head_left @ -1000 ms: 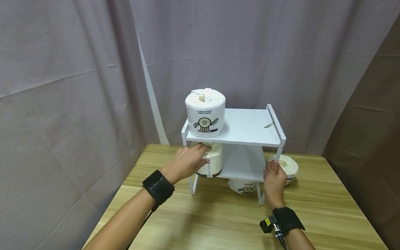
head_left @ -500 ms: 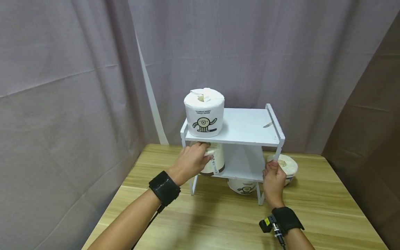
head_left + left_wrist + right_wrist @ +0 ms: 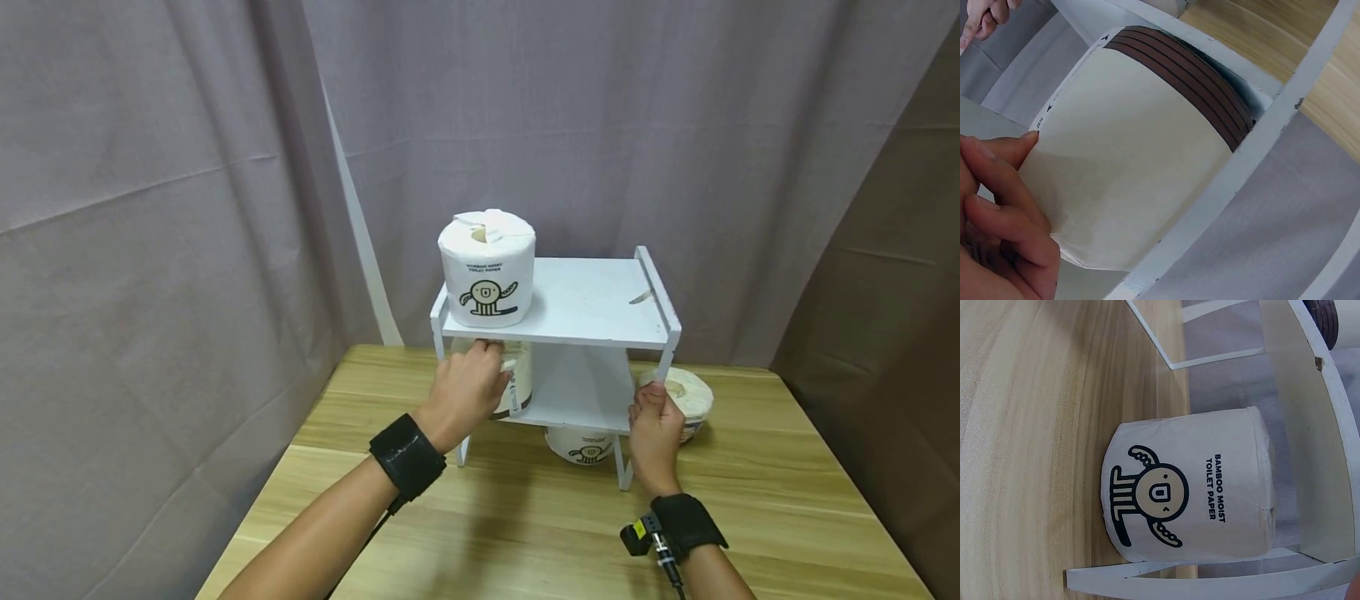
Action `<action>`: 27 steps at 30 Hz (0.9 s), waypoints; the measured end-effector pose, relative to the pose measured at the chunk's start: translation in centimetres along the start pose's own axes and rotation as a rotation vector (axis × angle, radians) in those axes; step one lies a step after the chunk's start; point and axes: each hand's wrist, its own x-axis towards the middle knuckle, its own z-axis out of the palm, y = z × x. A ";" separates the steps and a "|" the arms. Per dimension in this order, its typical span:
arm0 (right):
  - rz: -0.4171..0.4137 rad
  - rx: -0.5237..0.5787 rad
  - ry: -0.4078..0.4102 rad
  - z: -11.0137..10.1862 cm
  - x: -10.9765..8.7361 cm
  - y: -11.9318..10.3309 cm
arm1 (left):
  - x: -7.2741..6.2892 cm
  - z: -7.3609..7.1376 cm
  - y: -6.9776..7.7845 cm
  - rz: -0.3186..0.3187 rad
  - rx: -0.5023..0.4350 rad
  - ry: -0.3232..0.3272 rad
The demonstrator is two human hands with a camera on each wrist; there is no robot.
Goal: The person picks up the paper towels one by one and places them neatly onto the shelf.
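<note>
My left hand (image 3: 467,387) reaches under the top board of a white two-tier shelf rack (image 3: 585,300). It holds a toilet paper roll (image 3: 520,385) standing at the left end of the middle board. In the left wrist view, the roll's pale wrapper (image 3: 1122,137) lies close beside the rack's side bar (image 3: 1260,134), with a fingertip and thumb at the wrapper's edge. My right hand (image 3: 654,429) grips the rack's right front leg. Another toilet paper roll (image 3: 487,275), printed with a cartoon figure, stands on the top board's left end.
Under the middle board, a printed toilet paper roll (image 3: 1210,487) stands on the wooden table (image 3: 570,533). One more toilet paper roll (image 3: 693,396) is on the table behind my right hand. A grey curtain (image 3: 585,125) hangs behind the rack.
My left hand has moved right and farther in under the top board. The roll in it has shifted back and turned a little. My right hand keeps its grip on the leg.
</note>
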 end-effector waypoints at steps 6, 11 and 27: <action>0.003 -0.013 0.003 -0.1 0.0 0.1 | -0.1 -0.1 0.4 -0.009 0.029 -0.005; 0.005 -0.030 0.003 -0.2 0.0 0.3 | -0.2 0.0 0.6 -0.006 0.046 0.004; 0.014 -0.068 0.014 -0.3 0.2 0.5 | 0.3 0.2 0.9 -0.003 0.099 0.003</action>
